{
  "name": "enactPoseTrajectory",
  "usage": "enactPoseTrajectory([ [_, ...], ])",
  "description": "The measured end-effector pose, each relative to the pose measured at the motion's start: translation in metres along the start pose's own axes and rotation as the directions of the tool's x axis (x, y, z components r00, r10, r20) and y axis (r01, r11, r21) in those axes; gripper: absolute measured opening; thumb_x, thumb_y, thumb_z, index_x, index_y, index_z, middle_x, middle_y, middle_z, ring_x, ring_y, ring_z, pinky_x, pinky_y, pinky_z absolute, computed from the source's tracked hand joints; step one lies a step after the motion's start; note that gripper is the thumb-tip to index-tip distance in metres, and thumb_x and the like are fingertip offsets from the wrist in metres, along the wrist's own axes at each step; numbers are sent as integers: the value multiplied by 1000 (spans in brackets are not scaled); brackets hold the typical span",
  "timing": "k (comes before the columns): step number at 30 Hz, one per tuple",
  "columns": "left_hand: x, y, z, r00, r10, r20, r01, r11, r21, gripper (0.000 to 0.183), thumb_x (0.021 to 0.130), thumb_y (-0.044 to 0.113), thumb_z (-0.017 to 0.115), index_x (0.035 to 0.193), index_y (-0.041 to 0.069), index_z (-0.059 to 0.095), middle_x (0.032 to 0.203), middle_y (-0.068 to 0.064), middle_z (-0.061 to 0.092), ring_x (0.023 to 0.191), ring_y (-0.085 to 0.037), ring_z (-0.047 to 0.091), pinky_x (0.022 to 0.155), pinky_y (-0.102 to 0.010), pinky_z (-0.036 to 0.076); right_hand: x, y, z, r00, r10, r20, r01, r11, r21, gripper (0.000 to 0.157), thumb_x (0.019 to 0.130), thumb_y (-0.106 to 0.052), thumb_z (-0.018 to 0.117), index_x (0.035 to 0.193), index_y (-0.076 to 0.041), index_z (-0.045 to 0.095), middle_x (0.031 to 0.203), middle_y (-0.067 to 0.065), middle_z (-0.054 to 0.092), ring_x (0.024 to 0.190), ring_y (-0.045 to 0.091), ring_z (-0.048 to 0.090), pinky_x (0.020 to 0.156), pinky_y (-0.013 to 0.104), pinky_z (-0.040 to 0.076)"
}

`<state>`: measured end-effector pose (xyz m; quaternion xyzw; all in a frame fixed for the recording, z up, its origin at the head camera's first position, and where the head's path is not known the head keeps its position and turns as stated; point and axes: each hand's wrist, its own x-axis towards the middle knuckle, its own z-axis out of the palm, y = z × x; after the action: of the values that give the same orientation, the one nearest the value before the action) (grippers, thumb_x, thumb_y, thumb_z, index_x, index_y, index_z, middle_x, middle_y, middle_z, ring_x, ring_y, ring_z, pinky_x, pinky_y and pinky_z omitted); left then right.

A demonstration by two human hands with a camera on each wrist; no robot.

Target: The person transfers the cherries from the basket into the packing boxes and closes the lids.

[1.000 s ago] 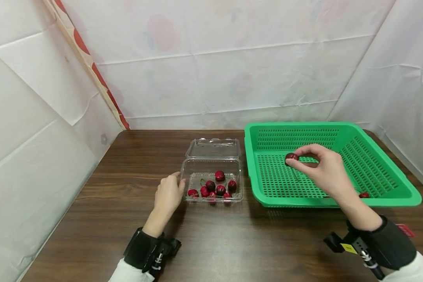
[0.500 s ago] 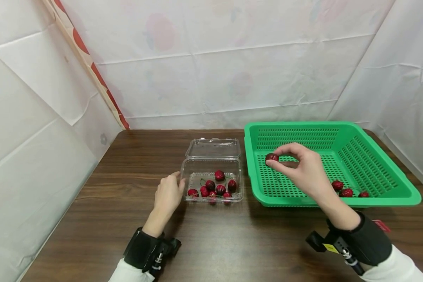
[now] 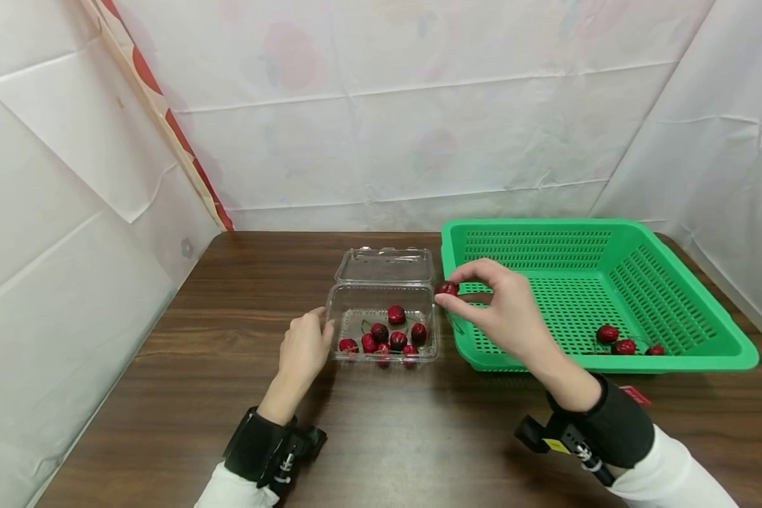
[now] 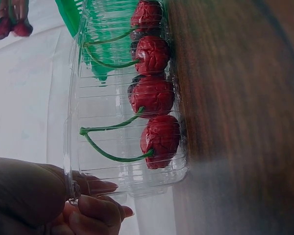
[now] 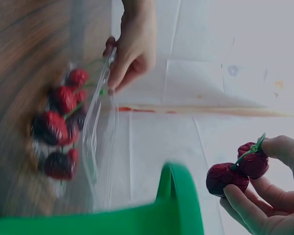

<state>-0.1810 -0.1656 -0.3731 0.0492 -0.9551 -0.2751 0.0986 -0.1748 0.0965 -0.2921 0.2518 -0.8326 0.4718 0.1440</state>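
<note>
My left hand (image 3: 305, 349) pinches the left rim of a clear plastic clamshell box (image 3: 351, 302), thumb and fingers on either side of the wall in the left wrist view. Several red cherries (image 4: 159, 142), some joined by green stems, lie inside it; its lid (image 3: 387, 266) is folded back. Between the thumb and fingertips of my right hand (image 3: 504, 310) is a pair of dark red cherries (image 5: 228, 179) on a green stem. That hand is above the left rim of a green basket (image 3: 460, 346), just right of the box.
More cherries (image 3: 622, 346) lie in the basket's front right part. Box and basket stand side by side on a dark wooden table (image 3: 216, 339). White sheeting (image 3: 355, 141) hangs behind and along both sides.
My right hand has moved left with the cherry pair, from over the middle of the basket to its left rim. My left hand stays on the box.
</note>
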Motion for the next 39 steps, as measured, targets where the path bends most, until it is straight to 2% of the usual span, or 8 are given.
enactPoseTrajectory([
  [10,2,1,2,1000,3,2,-3,1000,-7,34,87,12,55,114,-8,55,90,-22,63,44,-16,42,37,-28,31,5,-11,28,999,-32,34,29,995,95,18,74,-13,72,85,-7,59,86,0,55,77,10,54,65,22,49],
  [13,2,1,1,1000,2,6,-2,1000,-6,34,87,12,55,114,-8,55,80,-19,63,42,-15,40,36,-27,29,7,-11,37,998,-38,45,32,993,117,18,73,-13,72,85,-6,60,86,1,55,77,11,55,66,22,49],
  [18,1,1,1,1000,0,12,0,1000,-1,34,87,12,54,115,-8,55,69,-15,60,41,-14,38,36,-26,28,10,-8,55,997,-59,43,57,998,33,19,73,-17,73,83,-7,61,84,-1,56,77,13,55,63,24,49],
  [21,0,1,1,1000,2,12,-2,1000,0,34,87,12,54,114,-8,55,77,-18,62,42,-15,40,36,-27,30,10,-7,65,997,-64,52,63,998,10,19,73,-17,73,83,-7,60,83,-1,55,75,15,55,63,24,49],
  [25,0,2,1,1000,4,11,-4,1000,-4,34,87,11,54,114,-8,55,86,-21,63,42,-16,41,37,-28,31,10,-5,77,996,-47,72,44,998,39,18,75,-14,71,83,-6,58,83,0,52,74,15,55,65,20,48],
  [27,0,2,1,1000,3,14,-3,1000,-4,34,87,11,54,114,-8,55,83,-20,63,41,-15,40,36,-27,30,11,-4,82,996,-49,72,47,999,22,18,74,-14,72,83,-6,58,82,0,52,73,16,56,64,17,47],
  [34,1,1,0,1000,5,12,-5,1000,3,34,87,12,54,114,-8,55,92,-22,62,46,-18,44,38,-29,33,16,7,101,993,-71,96,81,992,-97,19,74,-18,72,82,-6,59,79,1,54,69,18,53,59,24,45],
  [39,1,0,0,1000,8,4,-8,1000,8,33,87,11,55,113,-9,55,92,-23,62,47,-19,46,39,-30,35,19,10,114,990,-55,128,74,986,-149,19,75,-17,71,83,-4,59,81,4,53,71,19,53,59,21,42],
])
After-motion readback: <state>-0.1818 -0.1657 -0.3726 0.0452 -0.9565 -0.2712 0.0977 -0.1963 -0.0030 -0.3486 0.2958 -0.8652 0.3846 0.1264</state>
